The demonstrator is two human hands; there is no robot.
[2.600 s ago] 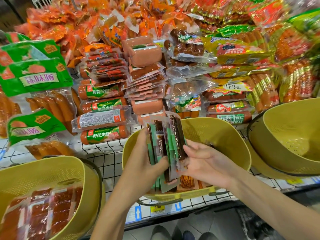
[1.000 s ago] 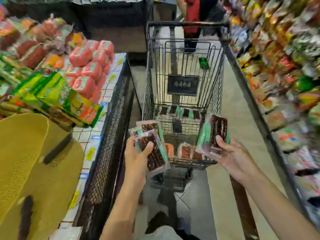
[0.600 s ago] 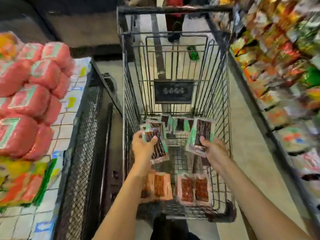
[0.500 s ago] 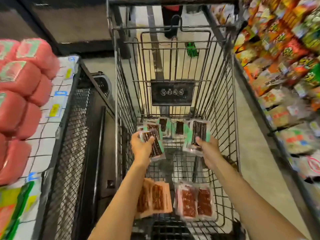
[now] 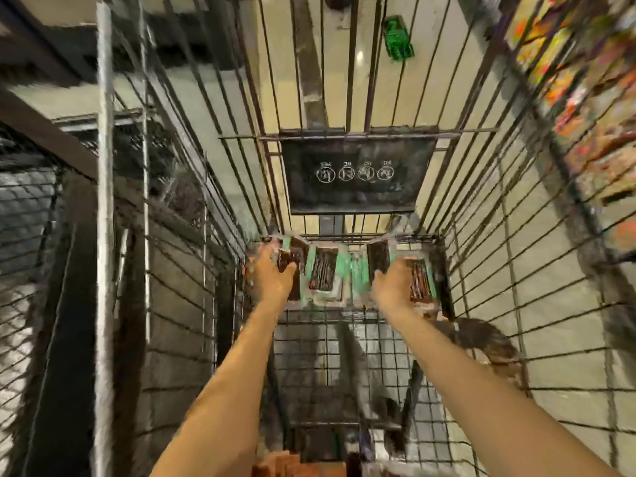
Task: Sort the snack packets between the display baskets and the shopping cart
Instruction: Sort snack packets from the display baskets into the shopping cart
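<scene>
As both reach into the shopping cart point(image 5: 371, 346), centre frame, left hand point(image 5: 272, 280) grips a snack packet point(image 5: 288, 260). Right hand point(image 5: 392, 287) grips a second packet point(image 5: 420, 280).

Shopping cart point(image 5: 481, 235): wire walls close off left, right and far end; top open, access from above only. Packets point(image 5: 323, 270) crowd the far floor strip; mid-floor mesh lies bare.

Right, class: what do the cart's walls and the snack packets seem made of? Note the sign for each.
Shopping cart: likely metal wire, dark dull finish; thin rigid bars. Snack packets: probably glossy clear plastic film, green-printed; dark contents show through.
</scene>
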